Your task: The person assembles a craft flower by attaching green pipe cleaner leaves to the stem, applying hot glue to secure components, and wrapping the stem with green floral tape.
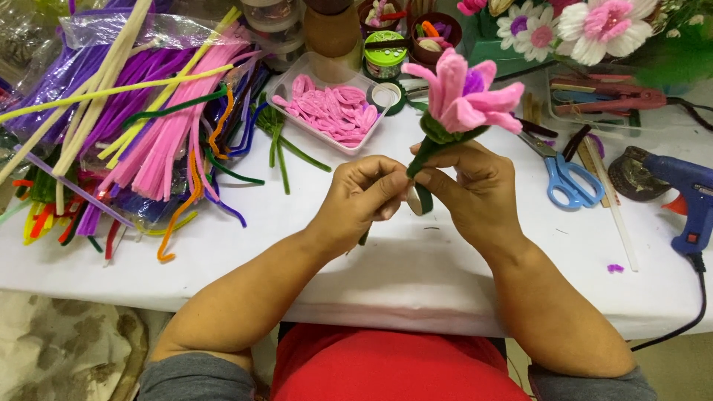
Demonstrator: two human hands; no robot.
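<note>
A pink pipe-cleaner flower (466,95) with a purple centre and a green base stands on a green stem (425,157) above the white table (223,245). My right hand (475,189) grips the stem just below the bloom. My left hand (364,197) pinches the lower stem, beside a small roll of green tape (419,200) that sits between both hands.
A heap of coloured pipe cleaners (141,111) fills the left. A white tray of pink petals (334,108) lies behind my hands. Blue scissors (564,178), a blue glue gun (687,193) with its cord, jars and finished flowers (579,26) stand at the right and back.
</note>
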